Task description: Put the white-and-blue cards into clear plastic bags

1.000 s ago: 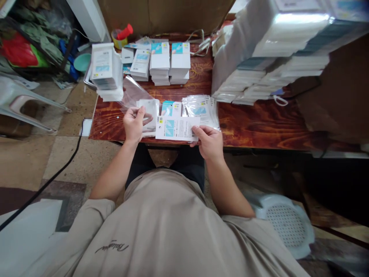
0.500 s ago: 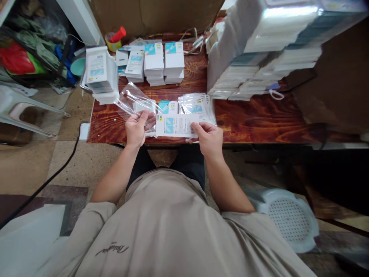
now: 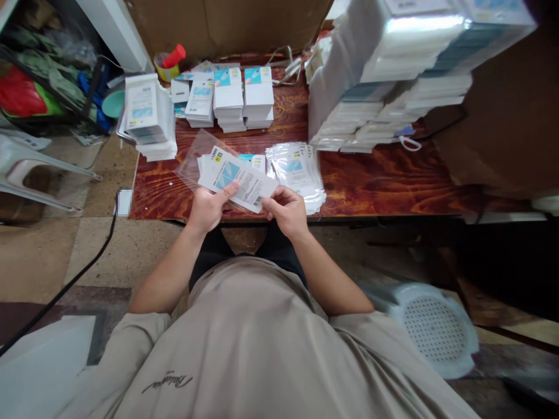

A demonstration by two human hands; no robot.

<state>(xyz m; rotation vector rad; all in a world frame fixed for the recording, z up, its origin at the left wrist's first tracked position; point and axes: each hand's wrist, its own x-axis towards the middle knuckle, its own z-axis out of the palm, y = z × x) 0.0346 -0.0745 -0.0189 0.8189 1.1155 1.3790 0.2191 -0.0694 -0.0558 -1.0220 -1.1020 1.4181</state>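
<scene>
This looks like a small packing workshop, as card stacks (image 3: 229, 99) line the far edge of the table (image 3: 375, 186), a tall pile of bagged cards (image 3: 402, 58) rises right of them, tape (image 3: 169, 74) sits by the far left corner, and a plastic stool (image 3: 434, 331) stands below.

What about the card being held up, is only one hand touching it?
No, the left hand has its thumb on the card, and the right hand grips its lower right end.
</scene>
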